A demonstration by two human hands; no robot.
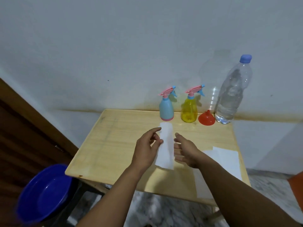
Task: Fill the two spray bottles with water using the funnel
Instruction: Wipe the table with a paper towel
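With the left hand point(145, 147) pinching a white tissue point(165, 145) at frame centre and the right hand point(185, 152) open beside it, both capped spray bottles point(166, 106), funnel point(206, 118) and tall water bottle point(232, 94) stood crowded at the desk's point(114, 145) upper-right edge, where a careless reach risked toppling them.

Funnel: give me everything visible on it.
The funnel is red-orange, apparently plastic, and sits upside down: wide mouth on the table, narrow spout pointing up. It stands at the back edge near the wall, between the yellow spray bottle and the big water bottle, close to both; contact unclear. Neither hand touches it.
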